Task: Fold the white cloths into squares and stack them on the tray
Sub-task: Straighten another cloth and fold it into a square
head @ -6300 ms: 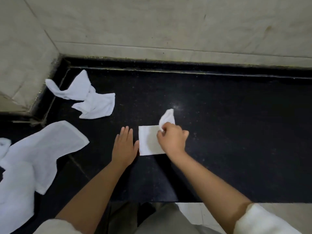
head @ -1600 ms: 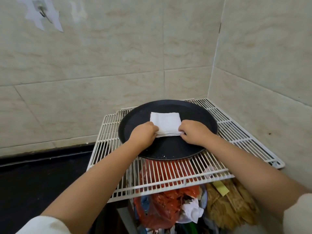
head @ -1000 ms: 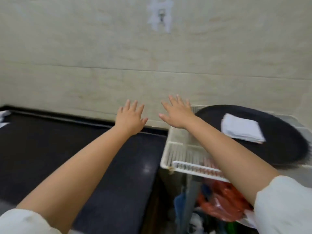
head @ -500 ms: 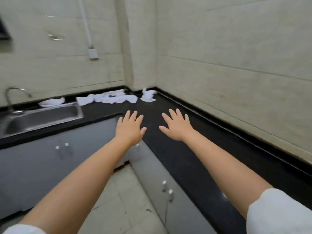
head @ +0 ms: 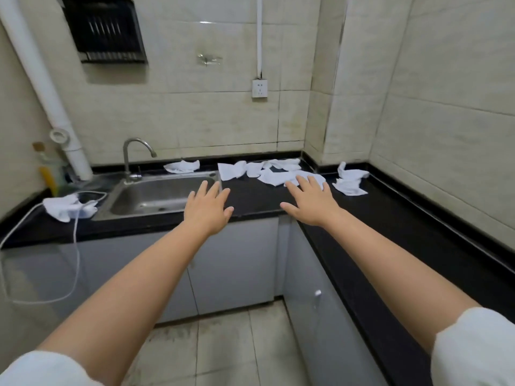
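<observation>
Several crumpled white cloths (head: 274, 172) lie in a heap on the black counter (head: 395, 218) near the far corner. Another white cloth (head: 349, 181) lies to the right of the heap, one (head: 182, 166) behind the sink, and one (head: 65, 208) left of the sink. My left hand (head: 207, 211) and my right hand (head: 310, 203) are stretched out in the air in front of me, fingers spread and straight, holding nothing. The tray is out of view.
A steel sink (head: 161, 195) with a tap (head: 133, 160) is set in the counter on the left. A white cable (head: 75, 243) hangs over the counter edge. Grey cabinets (head: 237, 263) stand below, with tiled floor between them.
The view has swung left from the tray to the sink corner and come closer to the cloths. Both hands stay open and empty, held out in front.
</observation>
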